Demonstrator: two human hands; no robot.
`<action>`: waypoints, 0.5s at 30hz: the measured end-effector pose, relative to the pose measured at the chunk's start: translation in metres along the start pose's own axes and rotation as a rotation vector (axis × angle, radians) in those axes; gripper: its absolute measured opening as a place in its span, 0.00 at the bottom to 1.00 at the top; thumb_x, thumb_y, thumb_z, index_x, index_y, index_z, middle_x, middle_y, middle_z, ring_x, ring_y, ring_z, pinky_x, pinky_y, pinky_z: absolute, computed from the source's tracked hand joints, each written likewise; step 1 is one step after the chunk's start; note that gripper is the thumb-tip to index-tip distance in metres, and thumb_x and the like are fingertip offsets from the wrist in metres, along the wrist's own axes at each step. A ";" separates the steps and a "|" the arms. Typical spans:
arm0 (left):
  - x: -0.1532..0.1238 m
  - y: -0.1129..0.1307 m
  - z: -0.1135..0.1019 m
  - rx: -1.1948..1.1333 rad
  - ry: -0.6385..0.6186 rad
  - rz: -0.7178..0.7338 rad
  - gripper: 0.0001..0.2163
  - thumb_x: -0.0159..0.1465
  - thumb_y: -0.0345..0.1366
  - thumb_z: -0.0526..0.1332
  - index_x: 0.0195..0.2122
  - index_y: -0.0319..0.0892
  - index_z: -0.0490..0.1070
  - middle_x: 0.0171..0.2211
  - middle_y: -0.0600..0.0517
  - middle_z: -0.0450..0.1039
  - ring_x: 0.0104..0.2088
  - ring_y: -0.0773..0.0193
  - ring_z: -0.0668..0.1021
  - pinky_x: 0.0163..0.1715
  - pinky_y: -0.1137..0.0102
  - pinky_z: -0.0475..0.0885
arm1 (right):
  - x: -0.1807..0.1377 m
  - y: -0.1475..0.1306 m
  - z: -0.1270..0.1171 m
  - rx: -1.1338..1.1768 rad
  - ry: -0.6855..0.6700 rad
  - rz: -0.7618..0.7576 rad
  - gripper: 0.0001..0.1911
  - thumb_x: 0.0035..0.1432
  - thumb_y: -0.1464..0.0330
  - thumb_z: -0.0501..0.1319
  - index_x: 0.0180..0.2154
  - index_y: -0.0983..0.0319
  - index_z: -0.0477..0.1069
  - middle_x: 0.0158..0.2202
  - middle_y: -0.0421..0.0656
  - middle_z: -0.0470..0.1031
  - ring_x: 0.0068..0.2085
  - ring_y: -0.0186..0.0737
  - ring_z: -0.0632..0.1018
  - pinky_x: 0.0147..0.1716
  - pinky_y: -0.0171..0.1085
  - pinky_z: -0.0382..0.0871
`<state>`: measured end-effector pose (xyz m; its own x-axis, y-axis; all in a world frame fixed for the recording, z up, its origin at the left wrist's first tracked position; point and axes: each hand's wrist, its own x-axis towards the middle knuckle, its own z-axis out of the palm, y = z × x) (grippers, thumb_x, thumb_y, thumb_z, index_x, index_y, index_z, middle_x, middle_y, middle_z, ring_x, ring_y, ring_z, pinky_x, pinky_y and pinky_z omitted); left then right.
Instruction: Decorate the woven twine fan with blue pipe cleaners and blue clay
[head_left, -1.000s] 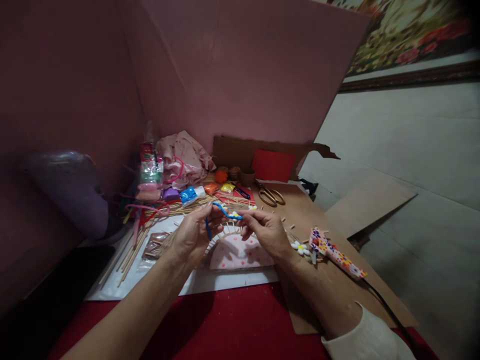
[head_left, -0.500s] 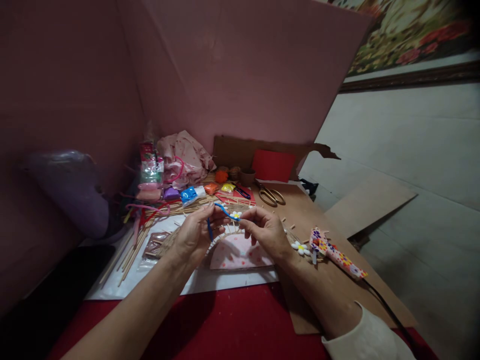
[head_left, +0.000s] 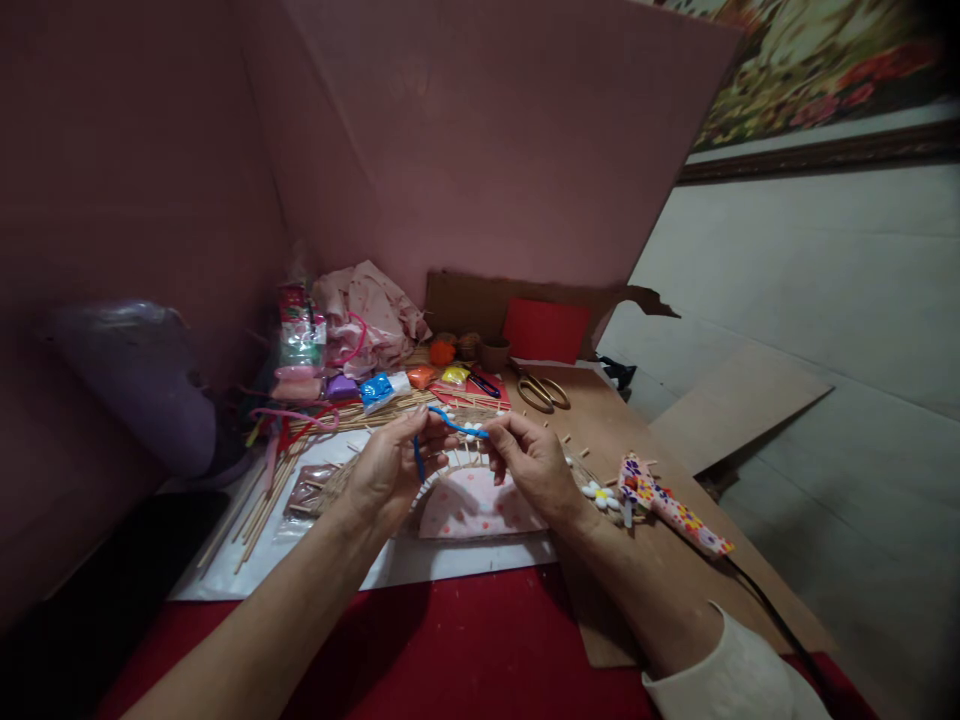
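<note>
Right hand (head_left: 534, 468) curled tighter; blue pipe cleaner (head_left: 450, 422) spans to left hand (head_left: 386, 468).

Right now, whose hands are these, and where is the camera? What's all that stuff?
The camera sits on a person's head and looks down, so you see their own two bare hands. The left hand and the right hand pinch a blue fuzzy wire between them. Under it lies a pink dotted half-circle edged with little sticks. Around it are long wooden sticks, gold scissors and what looks like a flowery glue gun on brown cardboard.
</note>
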<state>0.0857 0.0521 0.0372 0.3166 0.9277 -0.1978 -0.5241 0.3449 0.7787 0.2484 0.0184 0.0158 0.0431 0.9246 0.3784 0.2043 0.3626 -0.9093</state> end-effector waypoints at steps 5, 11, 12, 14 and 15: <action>0.000 -0.001 0.000 0.001 -0.018 -0.003 0.09 0.62 0.31 0.55 0.27 0.37 0.72 0.24 0.50 0.74 0.25 0.66 0.78 0.23 0.74 0.71 | -0.001 0.000 0.001 -0.007 -0.001 0.037 0.09 0.53 0.63 0.63 0.30 0.62 0.68 0.21 0.34 0.65 0.18 0.27 0.65 0.16 0.29 0.58; 0.000 -0.002 0.000 -0.003 -0.020 -0.015 0.09 0.62 0.31 0.56 0.27 0.36 0.71 0.24 0.50 0.74 0.25 0.67 0.78 0.22 0.75 0.70 | -0.001 0.000 0.001 0.000 -0.024 0.007 0.11 0.56 0.63 0.60 0.39 0.61 0.71 0.23 0.36 0.69 0.18 0.27 0.64 0.16 0.29 0.58; -0.001 -0.002 0.000 -0.003 -0.019 -0.019 0.09 0.62 0.31 0.55 0.27 0.36 0.71 0.24 0.50 0.74 0.25 0.67 0.78 0.23 0.75 0.70 | -0.002 0.000 0.001 -0.019 -0.022 -0.012 0.11 0.57 0.63 0.59 0.40 0.61 0.72 0.24 0.37 0.70 0.19 0.27 0.64 0.16 0.30 0.58; -0.001 -0.002 0.001 -0.002 -0.016 -0.023 0.09 0.62 0.31 0.55 0.27 0.36 0.71 0.24 0.50 0.74 0.26 0.66 0.79 0.23 0.75 0.70 | -0.002 0.000 0.000 -0.070 -0.007 -0.041 0.11 0.57 0.63 0.59 0.39 0.61 0.75 0.25 0.39 0.71 0.20 0.28 0.66 0.18 0.30 0.59; -0.002 -0.002 0.001 -0.002 -0.015 -0.024 0.09 0.62 0.31 0.55 0.27 0.36 0.71 0.24 0.50 0.74 0.26 0.66 0.79 0.23 0.75 0.70 | -0.002 0.000 0.000 -0.094 0.003 -0.047 0.11 0.57 0.63 0.59 0.38 0.61 0.75 0.26 0.39 0.72 0.21 0.29 0.67 0.18 0.30 0.60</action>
<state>0.0874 0.0497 0.0367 0.3408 0.9170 -0.2074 -0.5179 0.3672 0.7726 0.2481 0.0163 0.0152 0.0345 0.9064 0.4209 0.2967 0.3929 -0.8704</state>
